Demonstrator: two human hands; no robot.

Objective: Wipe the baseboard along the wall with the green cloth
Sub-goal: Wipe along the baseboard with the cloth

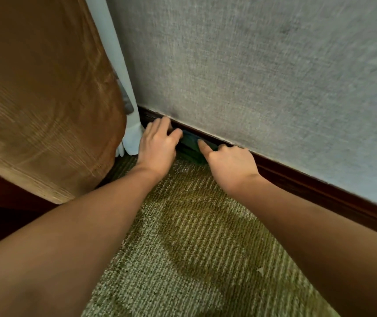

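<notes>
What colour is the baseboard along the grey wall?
The baseboard is a dark reddish-brown with a slight sheen, seen in the head view, the only view.

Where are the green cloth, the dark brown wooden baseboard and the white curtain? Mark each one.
Green cloth [191, 148]: head view, middle of its visible fabric.
Dark brown wooden baseboard [320, 193]: head view, bare front face at right.
White curtain [132, 138]: head view, lower hem.

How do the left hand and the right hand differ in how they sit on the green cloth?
The left hand covers the end of the green cloth nearer the white curtain; the right hand covers the other end. The left hand's fingers reach fairly straight onto the baseboard; the right hand's fingers curl, its thumb laid across the cloth. Both touch the cloth at the baseboard.
</notes>
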